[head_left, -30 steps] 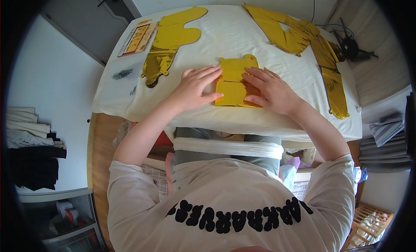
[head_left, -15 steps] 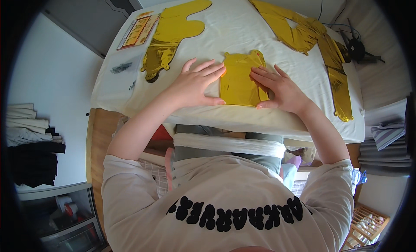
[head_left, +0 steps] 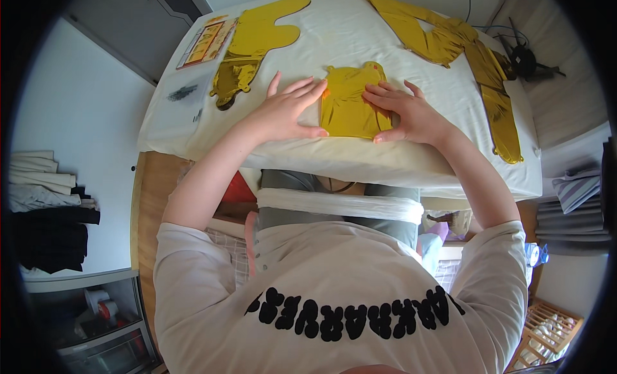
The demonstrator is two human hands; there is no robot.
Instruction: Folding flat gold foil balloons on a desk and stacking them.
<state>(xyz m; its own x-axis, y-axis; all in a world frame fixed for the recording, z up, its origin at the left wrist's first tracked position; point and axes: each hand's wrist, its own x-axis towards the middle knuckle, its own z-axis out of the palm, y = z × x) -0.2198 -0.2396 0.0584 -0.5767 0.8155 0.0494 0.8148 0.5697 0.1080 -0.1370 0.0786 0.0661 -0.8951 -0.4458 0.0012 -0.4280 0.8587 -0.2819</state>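
Note:
A folded flat gold foil balloon [head_left: 347, 104] lies near the front edge of the white-covered table [head_left: 276, 152]. My left hand [head_left: 283, 114] rests along its left edge, fingers stretched out and thumb at the lower corner. Lying over the right side of the foil is my right hand [head_left: 411, 114], its fingers spread and its thumb near the bottom edge. Neither hand grips anything. Small creases run across the foil between them, and its right edge is partly hidden by the right hand.
Another flat gold foil balloon [head_left: 263, 36] lies at the far left, beside a printed card [head_left: 204, 45] and a clear plastic bag [head_left: 164, 114]. A long gold foil balloon [head_left: 491, 88] stretches down the right side, near a black device [head_left: 524, 59] with cables.
The view has tilted slightly, so the table sits higher in the picture. Both hands stay on the foil, with fingers still stretched out; more creases show across its middle.

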